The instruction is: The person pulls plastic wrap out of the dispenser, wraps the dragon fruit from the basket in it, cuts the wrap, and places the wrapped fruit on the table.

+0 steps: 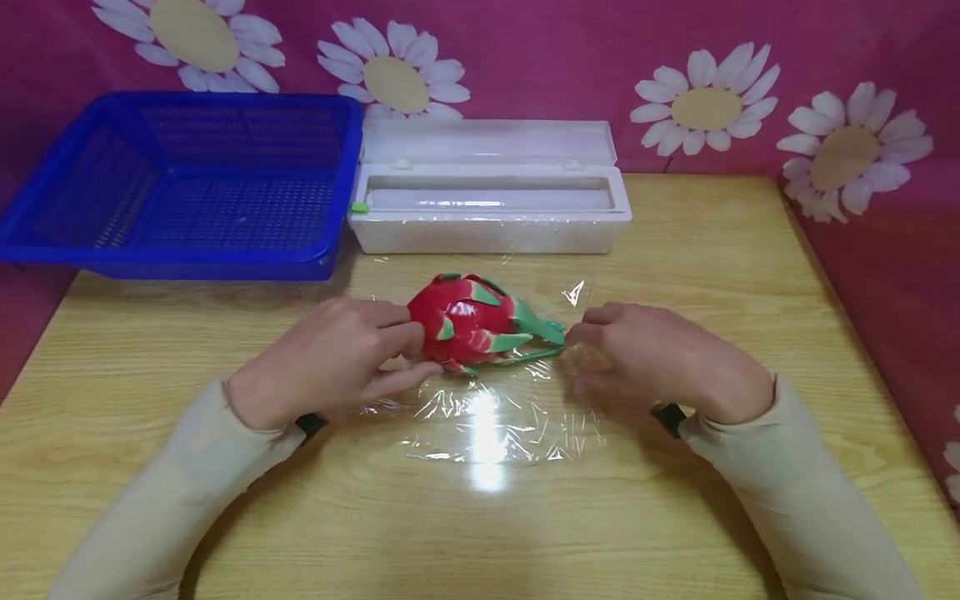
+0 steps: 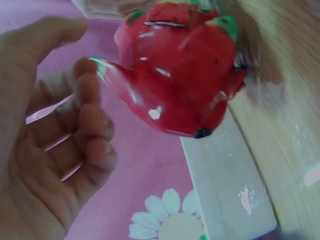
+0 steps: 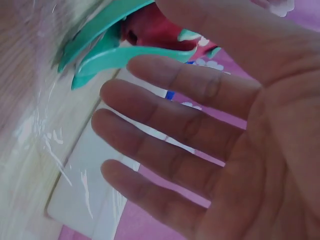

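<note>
Right in the middle of the wooden table [image 1: 675, 533], between the two hands, a red dragon fruit [image 1: 457, 317] lies on its side. Its rounded red end points toward the left hand [image 1: 337, 350], and its long green tips point toward the right hand [image 1: 660, 354]. Creased, shiny clear film [image 1: 517, 417] spreads around the fruit and over the wood in front of it.

The left hand is loosely bent at the fingers, thumb apart, beside the red end; the head and wrist views do not quite settle whether its fingertips touch the fruit. The right hand has its fingers extended and slightly spread, close by the green tips, and pinches nothing. Long pale sleeves [image 1: 802, 475] cover both forearms.

Just behind the fruit stands a long white box [image 1: 491, 236] with its lid [image 1: 487, 142] raised; a pale roll [image 1: 491, 200] lies inside, and a small green tab [image 1: 360, 208] sits at the box's left end. To the left of the box, just beside it, is a blue basket [image 1: 165, 254] with meshed sides and bottom. A pink cloth [image 1: 555, 50] with big white daisies [image 1: 701, 108] hangs behind the table and along its right side.
</note>
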The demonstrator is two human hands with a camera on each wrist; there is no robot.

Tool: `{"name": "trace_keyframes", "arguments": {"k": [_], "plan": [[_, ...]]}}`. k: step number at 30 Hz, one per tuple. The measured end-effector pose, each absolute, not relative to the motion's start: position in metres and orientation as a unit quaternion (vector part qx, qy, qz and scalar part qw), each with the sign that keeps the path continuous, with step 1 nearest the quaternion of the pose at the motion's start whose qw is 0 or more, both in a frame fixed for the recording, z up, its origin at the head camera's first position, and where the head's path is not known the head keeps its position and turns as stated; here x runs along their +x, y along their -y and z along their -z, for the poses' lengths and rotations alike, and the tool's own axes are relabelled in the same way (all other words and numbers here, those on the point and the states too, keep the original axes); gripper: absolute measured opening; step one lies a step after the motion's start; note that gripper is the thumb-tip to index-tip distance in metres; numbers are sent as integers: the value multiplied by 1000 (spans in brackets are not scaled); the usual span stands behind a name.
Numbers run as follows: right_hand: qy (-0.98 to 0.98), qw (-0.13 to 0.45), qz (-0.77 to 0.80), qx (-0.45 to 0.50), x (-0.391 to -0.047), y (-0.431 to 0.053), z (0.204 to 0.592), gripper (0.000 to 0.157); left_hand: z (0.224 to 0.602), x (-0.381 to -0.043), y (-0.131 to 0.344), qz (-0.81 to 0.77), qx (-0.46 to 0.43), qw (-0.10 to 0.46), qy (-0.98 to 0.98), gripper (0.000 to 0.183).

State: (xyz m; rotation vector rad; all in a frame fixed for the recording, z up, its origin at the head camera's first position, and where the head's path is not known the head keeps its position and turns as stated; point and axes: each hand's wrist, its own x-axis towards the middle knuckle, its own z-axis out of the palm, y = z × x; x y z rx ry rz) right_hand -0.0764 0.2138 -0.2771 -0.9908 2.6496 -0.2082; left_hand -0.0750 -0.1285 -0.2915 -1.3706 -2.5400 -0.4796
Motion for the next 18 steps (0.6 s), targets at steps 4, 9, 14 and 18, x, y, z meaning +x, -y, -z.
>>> {"name": "trace_keyframes", "arguments": {"k": [4,9,14,18], "plan": [[-904,147,80,-394,-75,-212,282,21,293,-73,123,167,-480,53,859,29],[-886,180,88,-418,-74,-203,291,20,297,-73,115,154,-500,-21,852,29],[-883,215,99,-405,-69,-194,295,20,306,-71,109,134,-492,-115,852,32],[-873,213,101,-426,-66,-189,297,24,316,-67,104,124,-486,-171,848,35]]}}
